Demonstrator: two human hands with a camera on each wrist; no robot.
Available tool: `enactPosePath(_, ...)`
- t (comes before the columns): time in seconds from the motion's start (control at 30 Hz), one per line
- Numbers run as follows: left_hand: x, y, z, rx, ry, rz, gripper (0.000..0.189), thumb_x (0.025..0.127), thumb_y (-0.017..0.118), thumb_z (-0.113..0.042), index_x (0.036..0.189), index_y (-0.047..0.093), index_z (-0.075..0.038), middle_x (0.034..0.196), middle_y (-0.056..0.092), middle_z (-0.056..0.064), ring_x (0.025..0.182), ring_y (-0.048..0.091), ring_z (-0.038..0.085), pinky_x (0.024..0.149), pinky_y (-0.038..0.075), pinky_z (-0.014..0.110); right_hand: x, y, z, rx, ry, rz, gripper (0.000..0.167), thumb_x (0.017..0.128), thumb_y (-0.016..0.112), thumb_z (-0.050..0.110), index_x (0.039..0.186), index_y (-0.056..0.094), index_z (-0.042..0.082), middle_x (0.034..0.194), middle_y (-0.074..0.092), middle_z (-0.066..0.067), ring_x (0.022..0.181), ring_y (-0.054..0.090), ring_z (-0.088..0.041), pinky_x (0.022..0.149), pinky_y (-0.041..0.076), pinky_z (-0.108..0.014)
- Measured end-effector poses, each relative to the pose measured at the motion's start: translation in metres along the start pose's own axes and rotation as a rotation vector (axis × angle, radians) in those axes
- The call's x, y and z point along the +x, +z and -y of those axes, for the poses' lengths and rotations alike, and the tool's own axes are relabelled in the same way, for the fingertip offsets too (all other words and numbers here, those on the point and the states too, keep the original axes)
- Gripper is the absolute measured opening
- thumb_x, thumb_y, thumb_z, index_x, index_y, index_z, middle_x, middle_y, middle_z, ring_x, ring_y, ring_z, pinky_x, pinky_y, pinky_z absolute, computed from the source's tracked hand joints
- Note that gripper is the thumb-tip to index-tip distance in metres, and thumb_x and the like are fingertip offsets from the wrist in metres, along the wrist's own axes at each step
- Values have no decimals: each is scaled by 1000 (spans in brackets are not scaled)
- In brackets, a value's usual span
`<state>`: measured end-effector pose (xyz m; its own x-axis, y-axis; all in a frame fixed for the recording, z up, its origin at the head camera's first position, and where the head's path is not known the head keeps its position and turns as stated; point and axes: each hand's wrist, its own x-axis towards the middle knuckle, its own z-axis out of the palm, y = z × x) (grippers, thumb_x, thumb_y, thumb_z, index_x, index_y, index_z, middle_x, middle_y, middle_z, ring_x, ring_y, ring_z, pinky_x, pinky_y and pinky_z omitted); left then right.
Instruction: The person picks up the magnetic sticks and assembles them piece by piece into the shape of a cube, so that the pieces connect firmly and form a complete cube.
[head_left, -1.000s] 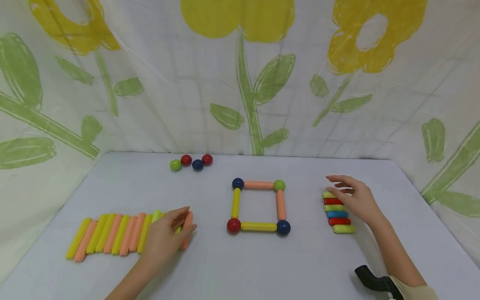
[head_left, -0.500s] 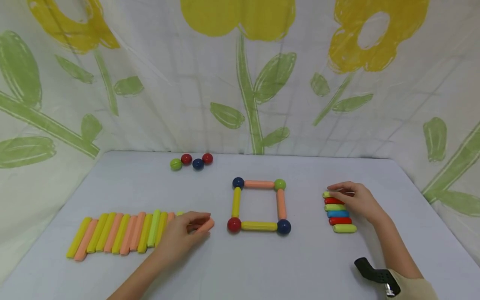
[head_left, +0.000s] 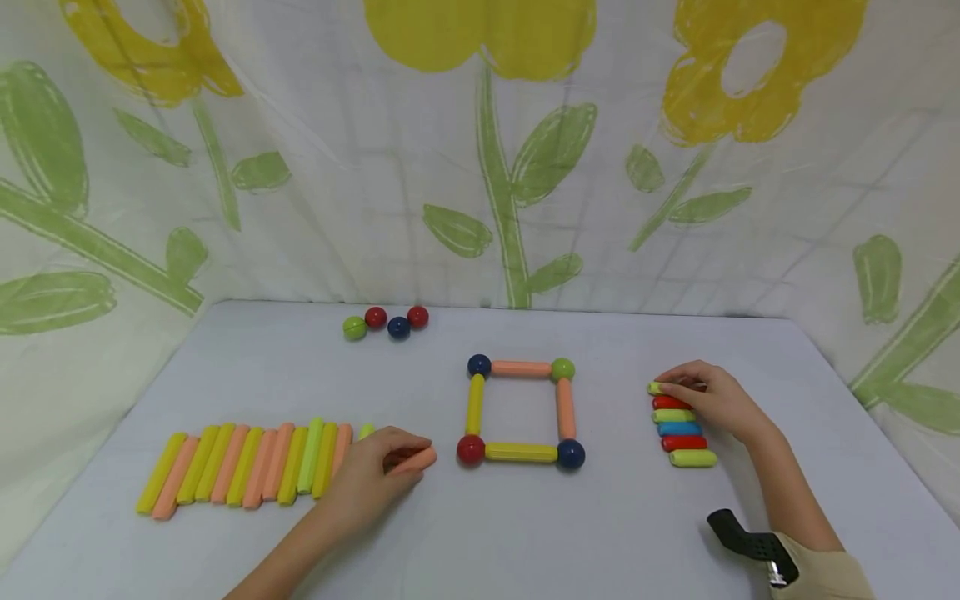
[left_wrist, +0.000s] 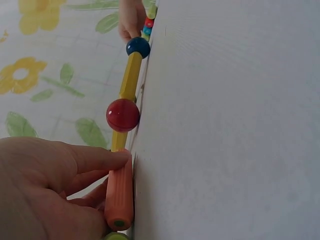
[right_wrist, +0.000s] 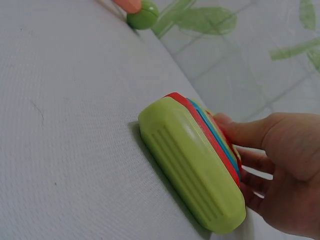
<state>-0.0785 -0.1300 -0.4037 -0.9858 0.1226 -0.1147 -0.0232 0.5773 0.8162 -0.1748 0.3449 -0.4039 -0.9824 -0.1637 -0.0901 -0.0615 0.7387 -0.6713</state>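
My left hand (head_left: 372, 479) pinches an orange magnetic rod (head_left: 415, 461) between thumb and fingers, right of a row of rods. In the left wrist view the same orange rod (left_wrist: 120, 195) lies low along the tabletop, pointing toward a red ball (left_wrist: 122, 115). Over the right-hand stack, my right hand (head_left: 722, 404) has thumb and fingers round the farthest short lime rod (head_left: 655, 388). The nearest short lime rod (right_wrist: 192, 165) fills the middle of the right wrist view and hides much of the stack. Between the hands lies a square of rods and balls (head_left: 521, 452).
A row of yellow, orange and lime rods (head_left: 225, 465) lies on the left. Several loose balls (head_left: 399, 327) sit near the table's back edge. Short red, lime and blue rods (head_left: 681, 429) line up on the right. A flower-printed cloth (head_left: 375, 208) hangs behind the table (head_left: 480, 533).
My left hand has moved right with the orange rod, away from the row, and turned it from upright in view to slanting sideways. My right hand's fingers have closed round the farthest lime rod.
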Motion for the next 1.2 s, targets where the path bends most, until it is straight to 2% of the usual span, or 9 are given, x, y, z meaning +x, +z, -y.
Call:
enactPosePath(0.27,0,0,-6,10,42,-19,27,94,80,-6,119,79,-15,112,75,-5,96,67,12,89,62,34,-1,0,5,1,-11,-16,34,108,62,23,126,69,-5,120,66,-21,107,58,-32,79,52,-27)
enactPosePath(0.47,4,0,-15,-3,77,-26,23,97,77,-11,121,78,-13,114,76,-4,102,69,14,95,61,38,0,-1,15,13,-49,-19,32,109,62,23,128,69,-2,127,65,-22,112,58,-35,76,55,-26)
enactPosePath(0.7,17,1,-30,-46,153,-4,25,99,76,-15,123,77,-8,117,77,-1,109,70,20,98,60,40,5,3,37,17,-104,-41,28,108,64,21,126,70,1,128,67,-21,111,64,-35,81,55,-19)
enactPosePath(0.93,32,8,-45,-91,215,22,25,99,74,-11,124,76,-5,115,77,3,109,69,23,98,60,41,9,12,66,28,-143,-28,27,108,63,23,125,71,3,127,69,-17,112,65,-33,87,52,-16)
enactPosePath(1.2,47,13,-62,-123,264,12,24,99,74,-6,122,77,-5,115,77,6,104,70,23,97,61,40,12,24,99,55,-211,-13,25,108,64,22,124,72,5,120,73,-11,111,68,-29,93,54,-23)
